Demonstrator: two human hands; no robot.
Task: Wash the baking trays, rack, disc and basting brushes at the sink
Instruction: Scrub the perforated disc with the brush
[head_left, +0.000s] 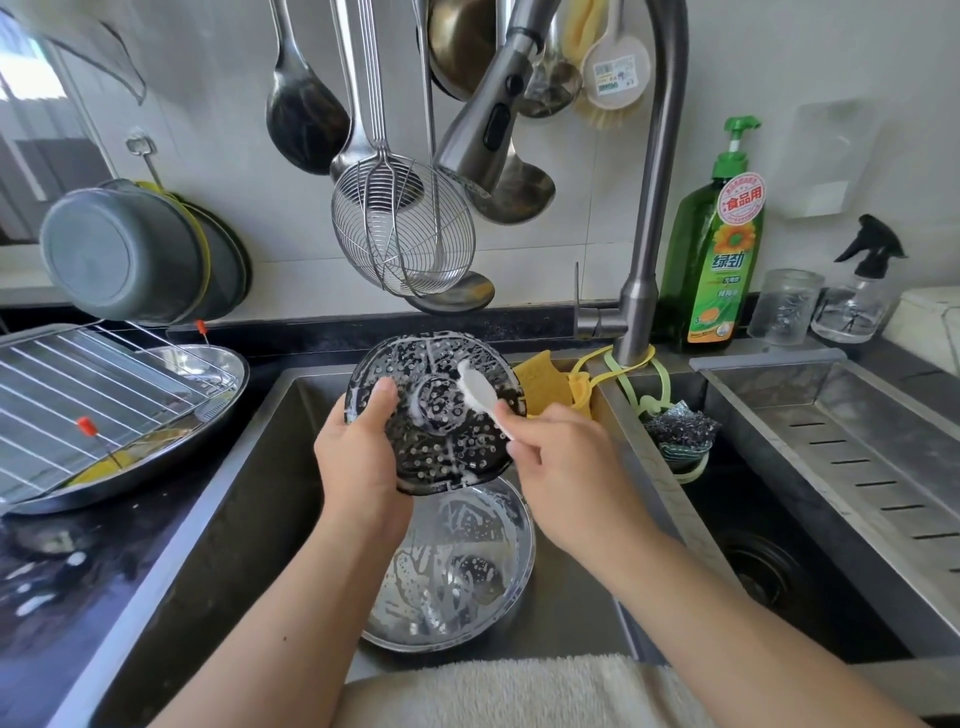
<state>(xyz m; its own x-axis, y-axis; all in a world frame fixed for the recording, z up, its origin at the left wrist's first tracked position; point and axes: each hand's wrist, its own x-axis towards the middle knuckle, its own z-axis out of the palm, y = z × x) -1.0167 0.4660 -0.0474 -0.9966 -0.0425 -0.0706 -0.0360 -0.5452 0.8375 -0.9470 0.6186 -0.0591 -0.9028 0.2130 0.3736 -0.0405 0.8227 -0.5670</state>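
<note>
Over the left sink basin my left hand (363, 452) grips the left rim of a black perforated disc (441, 441), tilted toward me and streaked with white suds. My right hand (558, 457) holds a white brush (475, 387) by its handle, with the brush head lying on the disc near its raised centre. Below the disc a round steel tray (457, 566) smeared with foam rests in the basin. On the left counter a wire rack (78, 395) with orange tips lies across a shiny round tray (208, 374).
The pull-down faucet head (488, 119) hangs above the disc among ladles and a wire skimmer (405, 228). A yellow cloth (545, 384) and steel scourer (680, 431) hang at the divider. Green detergent bottle (717, 249), jar and spray bottle stand right. A towel (519, 691) covers the front edge.
</note>
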